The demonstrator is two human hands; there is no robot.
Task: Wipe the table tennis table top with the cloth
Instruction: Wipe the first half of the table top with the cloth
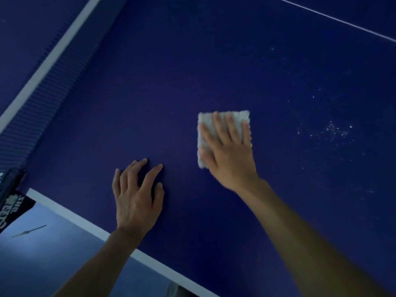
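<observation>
Dark blue table top (214, 61), matte, white edge line along the near side. Right hand (230, 151) lies flat on a pale folded cloth (222, 118), fingers spread and straight, pressing it down rather than pinching, probably so the whole pad stays in contact for the wipe. Cloth sits mid-surface, well in from the edge. Left hand (137, 196) is planted on bare table near the edge line, fingers loosely arched, holding nothing; looks like a brace for leaning over. White specks (334, 130) scattered to the right of the cloth, apart from it, not yet wiped, likely the next target. Net (49, 82) runs along the upper left; its clamp (10, 194) is at the table edge.
</observation>
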